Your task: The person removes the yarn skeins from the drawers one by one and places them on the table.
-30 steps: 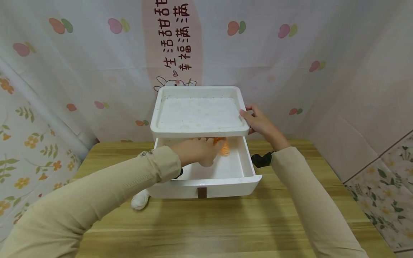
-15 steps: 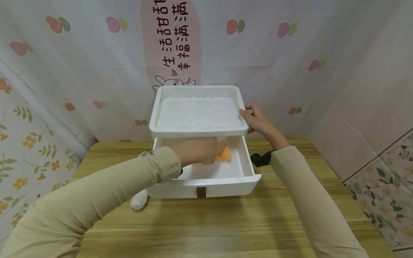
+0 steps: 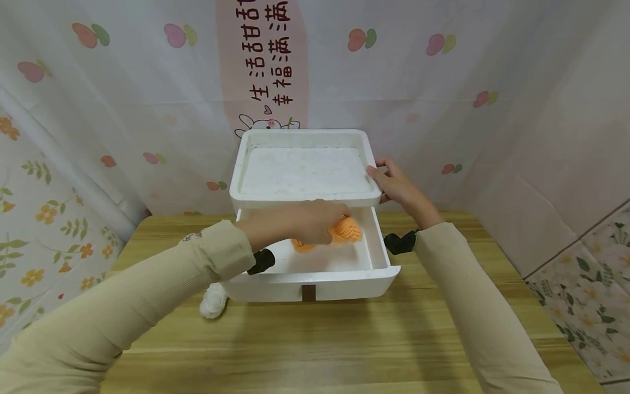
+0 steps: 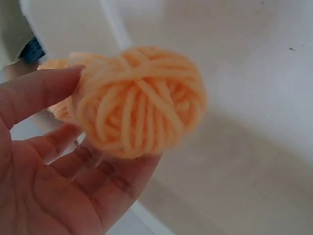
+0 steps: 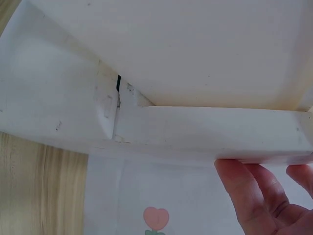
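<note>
My left hand (image 3: 315, 219) grips a skein of orange yarn (image 3: 347, 230) over the pulled-out white drawer (image 3: 334, 262). In the left wrist view the yarn (image 4: 146, 107) sits between thumb and fingers, its strands wrapped across the bundle. The bare drawer floor shows behind it. My right hand (image 3: 401, 189) holds the right side of the white drawer box (image 3: 305, 169), thumb at the raised rim of its top. The right wrist view has the fingers (image 5: 239, 186) against the box's side wall.
A ball of white yarn (image 3: 214, 301) lies on the wooden table (image 3: 315, 345), left of the drawer. The drawer front bears a brown pull tab (image 3: 308, 293). Behind the box hangs a printed curtain (image 3: 403, 87). Black wrist cameras sit at both cuffs.
My left hand has drawn the orange yarn from the back of the drawer toward its front, so more of the yarn shows. The right hand keeps its hold on the box.
</note>
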Available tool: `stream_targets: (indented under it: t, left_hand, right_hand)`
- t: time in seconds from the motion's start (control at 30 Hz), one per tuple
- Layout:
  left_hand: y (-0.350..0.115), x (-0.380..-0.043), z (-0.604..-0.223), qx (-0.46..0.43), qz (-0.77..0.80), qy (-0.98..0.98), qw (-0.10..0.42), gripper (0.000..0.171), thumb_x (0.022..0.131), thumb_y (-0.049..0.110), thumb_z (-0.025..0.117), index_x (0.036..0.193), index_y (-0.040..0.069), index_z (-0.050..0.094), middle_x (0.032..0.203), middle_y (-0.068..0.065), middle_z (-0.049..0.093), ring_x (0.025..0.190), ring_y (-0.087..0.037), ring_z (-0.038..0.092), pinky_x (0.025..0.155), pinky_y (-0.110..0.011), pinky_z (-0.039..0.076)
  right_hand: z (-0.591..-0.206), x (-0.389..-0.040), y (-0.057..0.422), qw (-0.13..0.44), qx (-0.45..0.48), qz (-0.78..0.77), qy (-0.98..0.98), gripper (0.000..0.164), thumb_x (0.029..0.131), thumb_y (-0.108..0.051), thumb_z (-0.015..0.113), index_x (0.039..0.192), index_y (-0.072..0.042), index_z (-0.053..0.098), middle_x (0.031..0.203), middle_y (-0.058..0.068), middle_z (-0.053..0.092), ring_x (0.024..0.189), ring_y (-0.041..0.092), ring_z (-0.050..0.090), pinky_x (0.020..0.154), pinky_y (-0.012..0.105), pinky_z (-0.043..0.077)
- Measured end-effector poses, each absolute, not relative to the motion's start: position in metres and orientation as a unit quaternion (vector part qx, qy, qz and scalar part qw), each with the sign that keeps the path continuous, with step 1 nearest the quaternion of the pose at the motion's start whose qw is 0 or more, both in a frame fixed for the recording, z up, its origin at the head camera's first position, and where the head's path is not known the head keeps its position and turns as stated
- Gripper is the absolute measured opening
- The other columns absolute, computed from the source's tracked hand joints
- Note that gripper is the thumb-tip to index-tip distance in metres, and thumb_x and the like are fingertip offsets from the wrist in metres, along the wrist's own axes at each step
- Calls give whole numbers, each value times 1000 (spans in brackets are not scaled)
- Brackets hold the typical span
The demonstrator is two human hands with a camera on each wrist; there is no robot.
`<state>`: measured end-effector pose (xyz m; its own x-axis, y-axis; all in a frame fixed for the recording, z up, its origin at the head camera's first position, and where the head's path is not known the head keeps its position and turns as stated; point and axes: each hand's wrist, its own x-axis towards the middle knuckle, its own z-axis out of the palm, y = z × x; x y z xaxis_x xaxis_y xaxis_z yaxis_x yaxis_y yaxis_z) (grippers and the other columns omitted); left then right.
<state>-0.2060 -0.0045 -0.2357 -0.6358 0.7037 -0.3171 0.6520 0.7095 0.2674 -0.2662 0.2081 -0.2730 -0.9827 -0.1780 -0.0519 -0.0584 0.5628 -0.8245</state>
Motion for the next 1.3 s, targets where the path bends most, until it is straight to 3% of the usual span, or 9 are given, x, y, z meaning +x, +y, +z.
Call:
stream_targets:
  t: [0.13, 0.3, 0.6, 0.9, 1.07, 1.3]
  left_hand:
    - [-20, -198, -220, 369, 118, 900, 202, 56, 88, 12, 59, 139, 15, 37, 120, -11, 56, 88, -18, 53, 74, -29, 47]
    - [-45, -189, -207, 365, 169, 896, 187, 54, 88, 16, 61, 137, 14, 39, 119, -13, 57, 101, -20, 58, 86, -34, 50]
    - [-94, -176, -204, 323, 217, 908, 154, 53, 90, 23, 61, 137, 15, 39, 115, -9, 58, 99, -20, 60, 80, -33, 51]
    - [-144, -150, -212, 301, 273, 908, 101, 52, 91, 31, 59, 136, 13, 41, 109, -7, 59, 92, -16, 60, 77, -33, 52]
    - [-170, -141, -224, 275, 277, 920, 44, 49, 94, 34, 54, 137, 16, 41, 110, -8, 62, 95, -19, 60, 73, -34, 52]
    - [-207, -138, -244, 210, 298, 931, 9, 49, 94, 29, 55, 139, 14, 39, 110, -8, 62, 98, -22, 59, 69, -25, 50]
  right_hand:
    - [-273, -267, 208, 63, -69, -466, 880, 54, 99, -40, 37, 137, -3, 26, 115, 21, 47, 81, 18, 56, 64, 24, 52]
    - [-272, -266, 208, 66, -68, -468, 879, 55, 99, -40, 37, 138, -3, 25, 118, 22, 46, 84, 19, 56, 64, 25, 53]
    - [-273, -265, 209, 70, -69, -466, 879, 57, 99, -41, 37, 139, -3, 24, 120, 22, 46, 86, 20, 56, 70, 31, 54]
    - [-274, -267, 209, 65, -69, -467, 879, 58, 98, -43, 36, 139, -4, 24, 114, 19, 45, 82, 17, 54, 63, 25, 52]
    - [-274, -267, 209, 65, -73, -472, 876, 58, 98, -42, 36, 139, -4, 23, 115, 19, 45, 82, 16, 54, 62, 25, 52]
    - [-275, -268, 208, 66, -75, -468, 878, 57, 99, -40, 36, 140, -4, 23, 118, 20, 45, 84, 17, 54, 65, 27, 53]
